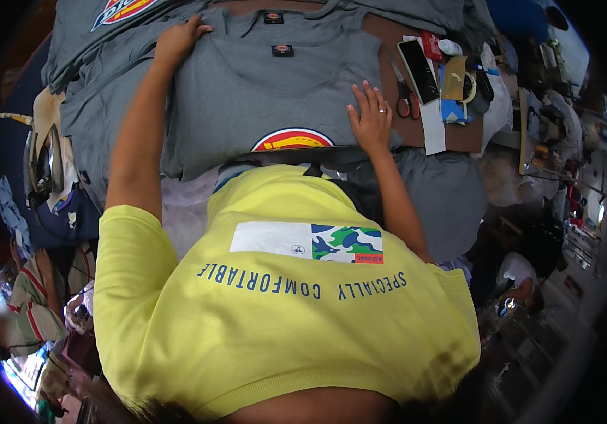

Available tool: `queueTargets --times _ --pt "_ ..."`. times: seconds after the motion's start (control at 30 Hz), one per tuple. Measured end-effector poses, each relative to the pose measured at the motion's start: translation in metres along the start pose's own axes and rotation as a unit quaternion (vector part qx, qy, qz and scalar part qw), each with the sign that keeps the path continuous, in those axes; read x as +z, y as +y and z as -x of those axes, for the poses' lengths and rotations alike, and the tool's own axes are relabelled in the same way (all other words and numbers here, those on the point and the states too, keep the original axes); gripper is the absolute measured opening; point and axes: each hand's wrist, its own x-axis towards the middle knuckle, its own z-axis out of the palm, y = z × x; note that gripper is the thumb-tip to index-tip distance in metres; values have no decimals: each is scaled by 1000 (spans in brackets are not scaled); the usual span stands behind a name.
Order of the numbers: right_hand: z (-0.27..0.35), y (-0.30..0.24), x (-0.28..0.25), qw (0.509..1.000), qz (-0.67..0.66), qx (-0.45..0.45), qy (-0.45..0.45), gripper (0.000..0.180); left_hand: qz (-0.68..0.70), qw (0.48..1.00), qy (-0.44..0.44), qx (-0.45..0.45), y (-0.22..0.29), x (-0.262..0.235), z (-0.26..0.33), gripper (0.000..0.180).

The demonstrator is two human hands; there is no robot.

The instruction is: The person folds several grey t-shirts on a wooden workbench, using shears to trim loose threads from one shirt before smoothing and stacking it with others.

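Grey shirt [261, 92] being smoothed: left hand [176, 41] and right hand [370, 116] flat, fingers apart; a fold likely comes next

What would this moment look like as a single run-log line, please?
left hand: flat on grey T-shirt | right hand: flat on shirt | scissors, phone to right

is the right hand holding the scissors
No, the right hand lies flat on the grey t-shirt; the scissors lie beside it, untouched.
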Motion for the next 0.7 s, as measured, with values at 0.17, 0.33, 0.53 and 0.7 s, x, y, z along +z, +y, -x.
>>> queueTargets --times 0.17,0.33,0.53,0.7 --pt "-54 39 5 983 -164 83 2 39 236 972 -4 2 -12 -4 12 41" --pt "-130 60 21 939 -227 259 11 49 343 928 -131 -56 -21 -28 23 31" --pt "-156 70 21 890 -396 226 -17 46 476 876 -41 -67 -1 -58 34 24" --pt "-130 72 -53 740 -637 214 33 30 188 971 98 -107 38 -122 81 22"
